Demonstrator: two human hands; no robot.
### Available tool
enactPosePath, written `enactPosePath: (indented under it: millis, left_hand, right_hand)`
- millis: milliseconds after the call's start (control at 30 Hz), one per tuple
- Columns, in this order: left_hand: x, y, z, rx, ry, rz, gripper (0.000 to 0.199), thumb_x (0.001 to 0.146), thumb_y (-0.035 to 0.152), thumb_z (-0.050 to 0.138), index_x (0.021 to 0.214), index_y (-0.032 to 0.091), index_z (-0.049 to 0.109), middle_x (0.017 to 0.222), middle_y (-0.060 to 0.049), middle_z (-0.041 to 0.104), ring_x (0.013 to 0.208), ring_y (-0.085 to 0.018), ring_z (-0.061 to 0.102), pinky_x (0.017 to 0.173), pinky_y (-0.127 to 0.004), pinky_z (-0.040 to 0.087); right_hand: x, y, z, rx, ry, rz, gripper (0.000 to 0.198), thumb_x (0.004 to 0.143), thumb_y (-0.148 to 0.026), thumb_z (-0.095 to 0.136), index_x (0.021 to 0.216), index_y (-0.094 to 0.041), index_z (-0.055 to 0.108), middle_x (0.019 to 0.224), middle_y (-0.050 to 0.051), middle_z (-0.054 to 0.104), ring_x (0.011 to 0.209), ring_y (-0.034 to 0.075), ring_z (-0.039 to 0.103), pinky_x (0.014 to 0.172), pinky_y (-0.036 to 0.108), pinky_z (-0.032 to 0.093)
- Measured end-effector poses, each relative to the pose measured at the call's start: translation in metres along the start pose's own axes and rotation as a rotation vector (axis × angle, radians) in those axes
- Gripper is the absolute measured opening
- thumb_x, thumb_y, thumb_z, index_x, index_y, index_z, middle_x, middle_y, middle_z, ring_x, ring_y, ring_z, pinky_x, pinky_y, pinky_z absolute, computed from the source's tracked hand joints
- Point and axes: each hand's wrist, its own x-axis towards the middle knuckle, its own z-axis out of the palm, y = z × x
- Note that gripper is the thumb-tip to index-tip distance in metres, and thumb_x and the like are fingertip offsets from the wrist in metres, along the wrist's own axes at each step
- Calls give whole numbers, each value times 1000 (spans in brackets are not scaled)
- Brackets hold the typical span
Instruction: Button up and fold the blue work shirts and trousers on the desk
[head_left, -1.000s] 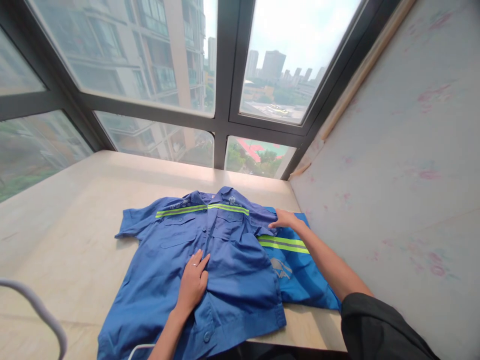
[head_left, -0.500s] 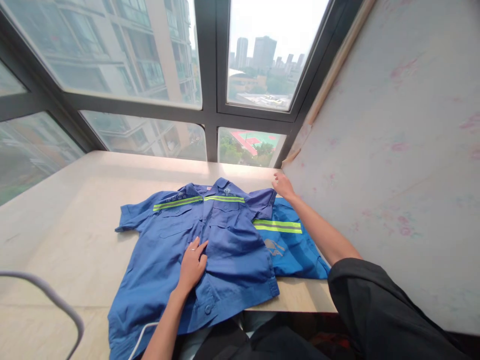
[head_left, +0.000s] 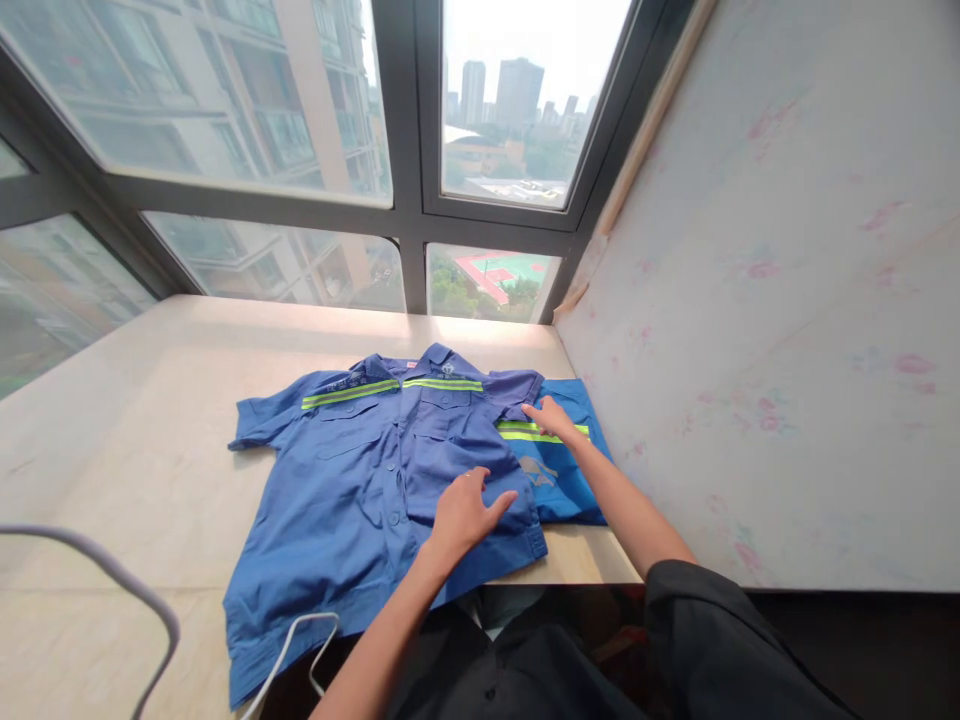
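Observation:
A blue short-sleeved work shirt [head_left: 322, 510] lies spread front up, with a yellow-green reflective stripe across its chest and a button placket down the middle. Over its lower right front is my left hand [head_left: 466, 510], open, thumb and fingers apart; whether it presses on the cloth I cannot tell. My right hand [head_left: 553, 418] is at the lower corner of the shirt's right-side sleeve, fingers closed on the cuff edge. Partly under that sleeve lies a brighter blue folded garment [head_left: 574, 500] with a similar stripe and a grey print.
The pale sill-like surface [head_left: 150, 430] runs up to the window frame [head_left: 409, 215]. A flower-patterned wall [head_left: 750, 350] bounds it on the right. A grey cable [head_left: 127, 580] curves in at the lower left, and a thin white cord [head_left: 289, 640] lies by the shirt's hem.
My right hand has come down from beside the wall to the sleeve's cuff. My left hand has shifted from the placket to the right. The view has turned slightly.

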Motion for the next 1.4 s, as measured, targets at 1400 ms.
enactPosePath:
  millis: [1400]
  left_hand:
    - [-37, -71, -1, -7, 286, 134, 26, 93, 29, 51, 112, 18, 62, 113, -11, 68, 109, -26, 62, 98, -44, 50]
  right_hand:
    - [-89, 32, 10, 833, -351, -52, 29, 82, -28, 70, 108, -19, 61, 118, 12, 68, 105, 22, 68, 90, 36, 57]
